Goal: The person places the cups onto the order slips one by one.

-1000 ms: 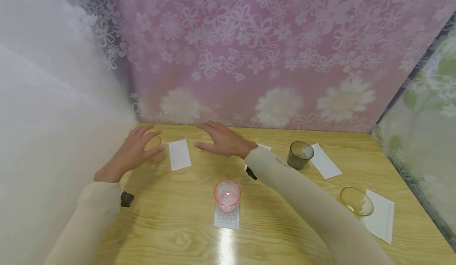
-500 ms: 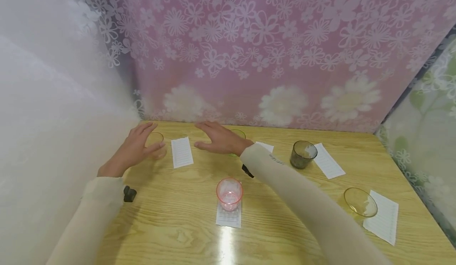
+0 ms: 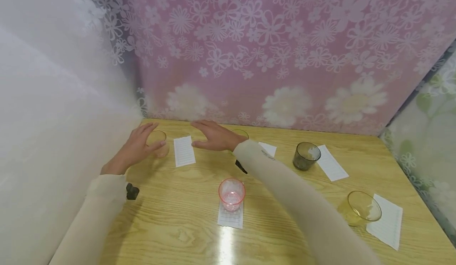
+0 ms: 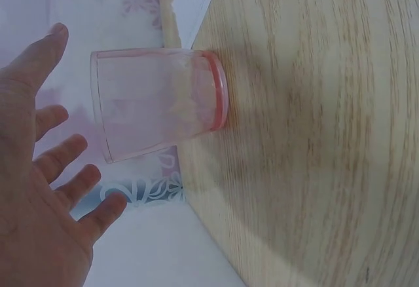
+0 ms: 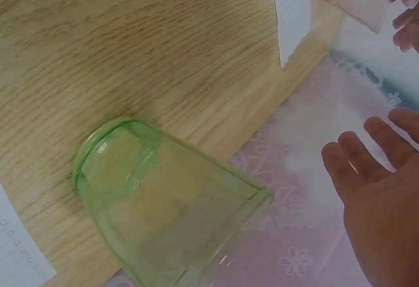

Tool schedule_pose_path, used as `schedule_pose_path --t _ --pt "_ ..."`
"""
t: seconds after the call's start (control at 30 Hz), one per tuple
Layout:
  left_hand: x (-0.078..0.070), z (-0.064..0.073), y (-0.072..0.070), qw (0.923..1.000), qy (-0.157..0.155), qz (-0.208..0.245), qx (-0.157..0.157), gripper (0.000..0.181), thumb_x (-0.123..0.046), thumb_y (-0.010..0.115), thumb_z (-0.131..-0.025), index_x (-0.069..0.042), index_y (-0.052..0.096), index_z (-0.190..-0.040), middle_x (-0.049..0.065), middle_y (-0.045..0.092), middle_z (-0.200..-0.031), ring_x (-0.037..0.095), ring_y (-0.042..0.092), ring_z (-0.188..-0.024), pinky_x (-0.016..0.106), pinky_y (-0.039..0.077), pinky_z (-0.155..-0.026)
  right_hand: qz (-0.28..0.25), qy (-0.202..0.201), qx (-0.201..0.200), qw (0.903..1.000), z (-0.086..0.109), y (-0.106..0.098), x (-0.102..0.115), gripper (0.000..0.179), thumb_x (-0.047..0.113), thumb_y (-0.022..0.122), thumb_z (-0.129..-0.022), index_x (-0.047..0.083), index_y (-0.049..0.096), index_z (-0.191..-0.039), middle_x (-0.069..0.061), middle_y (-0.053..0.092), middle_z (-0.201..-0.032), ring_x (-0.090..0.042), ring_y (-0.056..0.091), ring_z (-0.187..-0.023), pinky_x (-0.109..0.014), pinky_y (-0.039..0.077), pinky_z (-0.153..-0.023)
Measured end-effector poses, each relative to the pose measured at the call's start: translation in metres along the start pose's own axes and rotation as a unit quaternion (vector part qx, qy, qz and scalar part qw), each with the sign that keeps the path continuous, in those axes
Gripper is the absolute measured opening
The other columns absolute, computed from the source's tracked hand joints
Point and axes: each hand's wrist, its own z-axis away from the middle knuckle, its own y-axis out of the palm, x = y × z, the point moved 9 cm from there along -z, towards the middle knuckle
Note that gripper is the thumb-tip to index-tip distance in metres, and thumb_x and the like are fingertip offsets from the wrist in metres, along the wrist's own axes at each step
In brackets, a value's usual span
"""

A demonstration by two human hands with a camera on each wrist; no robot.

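Observation:
My left hand [image 3: 133, 148] is beside a pale pinkish-orange tumbler [image 3: 162, 150] at the far left, fingers spread and thumb overlapping its front in the head view. In the left wrist view a gap shows between those fingers and the upright tumbler [image 4: 147, 100]. To the right, my right hand [image 3: 215, 136] reaches over the back of the table, fingers extended and nothing held. Its wrist partly hides a green tumbler [image 3: 240, 132] in the head view. The right wrist view shows that green tumbler [image 5: 163, 202] upright, apart from the right hand [image 5: 386, 202].
A pink tumbler [image 3: 231, 195] stands on a printed paper slip [image 3: 230, 219] at the front middle. A grey tumbler [image 3: 304, 158] and a yellow tumbler [image 3: 358, 211] are at right, with slips beside them. Another slip [image 3: 184, 152] lies between the hands. A flowered curtain [image 3: 249, 59] backs the table.
The right hand has moved slightly left, its thumb now reaching the slip's edge, and more of the green tumbler's rim shows. The whole head view has shifted a little. The tumblers stay put.

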Motion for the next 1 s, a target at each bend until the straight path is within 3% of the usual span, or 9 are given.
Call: schedule_pose_path --t 0.17,0.37,0.7,1.0 --pt "0.004 -0.001 0.0 0.9999 -0.007 0.014 0.003 0.087 -0.045 0.066 -0.11 0.0 0.025 -0.172 0.033 0.019 -0.177 0.061 0.014 -0.16 0.079 0.02 -0.126 -0.007 0.016 0.001 0.9999 -0.005 0.0 -0.005 0.082 0.053 0.06 -0.111 0.02 0.023 -0.176 -0.007 0.024 -0.182 -0.03 0.018 -0.17 -0.054 0.017 -0.138" --pt "0.008 0.001 0.002 0.9995 -0.016 0.025 0.01 0.088 -0.047 0.065 -0.11 0.0 0.024 -0.172 0.034 0.017 -0.177 0.063 0.014 -0.16 0.081 0.02 -0.125 -0.018 0.013 0.002 0.9997 -0.012 0.003 -0.005 0.081 0.046 0.063 -0.111 0.016 0.024 -0.175 -0.009 0.026 -0.181 -0.029 0.021 -0.17 -0.051 0.018 -0.139" --pt "0.015 0.001 0.009 0.9994 -0.016 0.03 0.009 0.087 -0.047 0.064 -0.11 -0.002 0.025 -0.172 0.033 0.017 -0.177 0.062 0.013 -0.161 0.08 0.018 -0.127 -0.012 0.003 0.036 0.9993 -0.022 0.023 0.003 0.074 0.038 0.058 -0.115 0.01 0.024 -0.175 -0.011 0.025 -0.182 -0.029 0.021 -0.17 -0.046 0.02 -0.139" --pt "0.017 0.006 0.01 0.9993 -0.019 0.033 0.004 0.084 -0.041 0.067 -0.11 0.001 0.027 -0.171 0.035 0.021 -0.175 0.061 0.017 -0.16 0.079 0.019 -0.127 -0.016 0.013 0.07 0.9973 -0.026 0.039 0.006 0.064 0.03 0.055 -0.117 0.011 0.031 -0.173 -0.015 0.026 -0.181 -0.032 0.022 -0.169 -0.051 0.019 -0.138"
